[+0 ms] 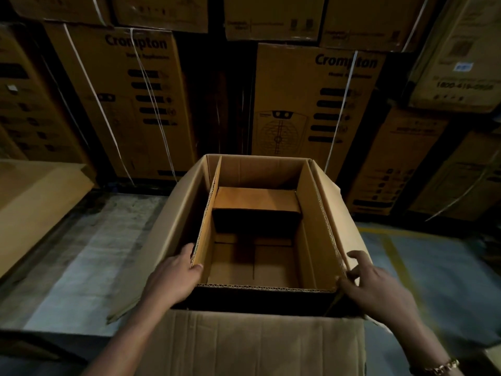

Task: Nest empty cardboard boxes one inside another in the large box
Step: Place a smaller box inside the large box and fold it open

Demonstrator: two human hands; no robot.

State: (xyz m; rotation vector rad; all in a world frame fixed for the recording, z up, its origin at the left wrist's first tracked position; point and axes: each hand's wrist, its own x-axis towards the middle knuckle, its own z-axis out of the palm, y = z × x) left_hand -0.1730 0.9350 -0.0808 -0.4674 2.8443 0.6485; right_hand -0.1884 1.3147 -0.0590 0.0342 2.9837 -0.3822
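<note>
Printed cartons [311, 104] are standing stacked along the back. The large box [244, 343] is sitting open on the floor [81, 267], flaps folded out. A mid box [260, 172] is sitting nested inside it, open too, and a small closed box [254, 198] is lying at its far end. The left hand [173, 278] is gripping the mid box's left wall near the near corner, thumb inside, fingers outside. The right hand [379, 289] is spreading its fingers loosely, thumb touching the near right corner, holding nothing

The concrete floor [81, 253] carries the open large box [244, 343]. Strapped cartons [311, 109] stand stacked along its far edge. A yellow line [390, 248] marks it at right.
</note>
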